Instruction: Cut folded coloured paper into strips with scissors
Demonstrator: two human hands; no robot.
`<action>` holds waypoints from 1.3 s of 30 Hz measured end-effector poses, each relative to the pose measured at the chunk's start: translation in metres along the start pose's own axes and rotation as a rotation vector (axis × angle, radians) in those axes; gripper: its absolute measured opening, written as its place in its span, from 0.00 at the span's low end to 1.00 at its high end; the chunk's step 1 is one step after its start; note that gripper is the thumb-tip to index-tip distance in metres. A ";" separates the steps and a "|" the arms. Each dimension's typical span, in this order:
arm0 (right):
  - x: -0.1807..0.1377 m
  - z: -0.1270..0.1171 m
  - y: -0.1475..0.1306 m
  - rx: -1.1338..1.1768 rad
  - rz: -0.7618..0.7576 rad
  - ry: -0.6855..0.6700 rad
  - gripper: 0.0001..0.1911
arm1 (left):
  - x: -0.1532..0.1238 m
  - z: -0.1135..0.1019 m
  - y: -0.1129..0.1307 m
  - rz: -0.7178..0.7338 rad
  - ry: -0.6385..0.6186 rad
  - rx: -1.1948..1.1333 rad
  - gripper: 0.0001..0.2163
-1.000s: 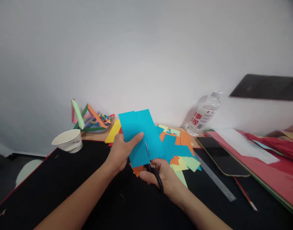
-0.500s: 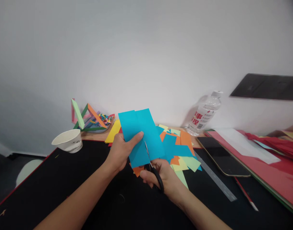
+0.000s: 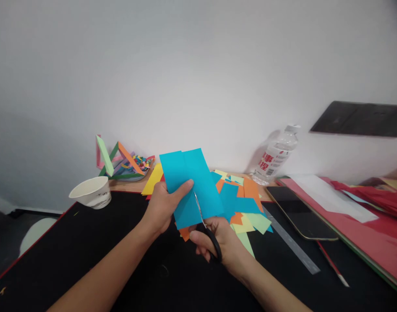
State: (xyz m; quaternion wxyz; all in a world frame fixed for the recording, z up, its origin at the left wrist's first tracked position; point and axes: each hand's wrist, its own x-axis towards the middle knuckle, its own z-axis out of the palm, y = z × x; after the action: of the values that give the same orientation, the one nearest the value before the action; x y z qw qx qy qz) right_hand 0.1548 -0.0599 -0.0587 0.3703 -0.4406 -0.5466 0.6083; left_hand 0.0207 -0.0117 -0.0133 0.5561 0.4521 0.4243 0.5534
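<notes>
A sheet of blue paper is raised above the black table mat, cut partway up from its lower edge. My left hand pinches its left part, thumb on the front and fingers hidden behind. In my right hand is a pair of scissors with black handles. Their blades lie in the cut, pointing up toward my left thumb. Behind and to the right of the sheet, blue, orange, yellow and pale green paper pieces lie in a loose pile.
A paper bowl and folded paper frames stand at left, beside a dish of colourful scraps. On the right are a water bottle, a phone, a clear ruler, a pencil and red paper sheets.
The scissors have shifted slightly, their blades now a little further left and less of the tip showing apart. Both hands and the blue paper stay almost in place.
</notes>
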 end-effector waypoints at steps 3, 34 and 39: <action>0.001 0.000 0.001 0.009 0.022 0.014 0.29 | 0.001 0.000 0.002 0.005 0.020 0.000 0.14; 0.003 -0.020 0.007 0.102 -0.109 -0.241 0.26 | 0.014 -0.013 0.010 -0.008 0.097 -0.059 0.17; 0.002 -0.019 0.008 0.131 -0.125 -0.250 0.26 | 0.014 -0.013 0.008 0.073 0.111 -0.015 0.14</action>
State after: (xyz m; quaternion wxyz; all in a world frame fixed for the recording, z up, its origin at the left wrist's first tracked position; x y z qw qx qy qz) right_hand 0.1719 -0.0524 -0.0672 0.3645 -0.3017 -0.5739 0.6684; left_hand 0.0070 0.0029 -0.0085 0.5146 0.4318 0.4334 0.6008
